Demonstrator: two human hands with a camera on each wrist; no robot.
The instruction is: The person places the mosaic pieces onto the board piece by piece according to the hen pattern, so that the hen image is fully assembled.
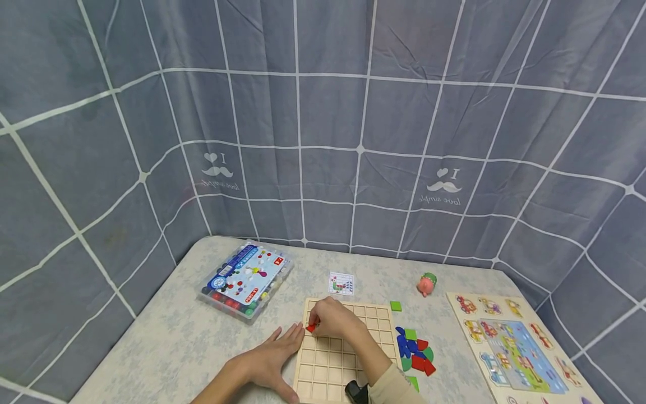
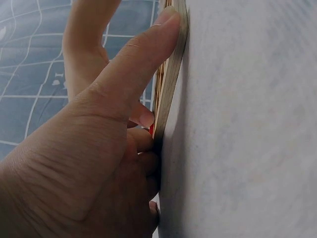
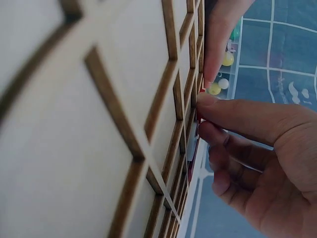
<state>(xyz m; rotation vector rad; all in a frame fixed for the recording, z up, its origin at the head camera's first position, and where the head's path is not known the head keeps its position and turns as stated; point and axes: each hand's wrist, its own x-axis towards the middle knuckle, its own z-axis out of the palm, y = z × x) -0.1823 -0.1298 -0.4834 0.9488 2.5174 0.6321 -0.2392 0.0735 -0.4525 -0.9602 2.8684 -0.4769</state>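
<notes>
A wooden grid board with raised dividers lies on the table. My left hand rests along its left side, fingers extended and thumb spread; in the left wrist view the thumb lies against the board's edge. Over the board's upper left part, my right hand pinches a small red piece between thumb and forefinger. The right wrist view shows these fingertips low at the grid, mostly covering the red piece, so its shape is hidden. The left hand's fingers come close beside it.
Loose red, blue and green pieces lie right of the board, a green square above them. Behind the board is a pattern card. A bead box stands left, a small toy and picture puzzle right.
</notes>
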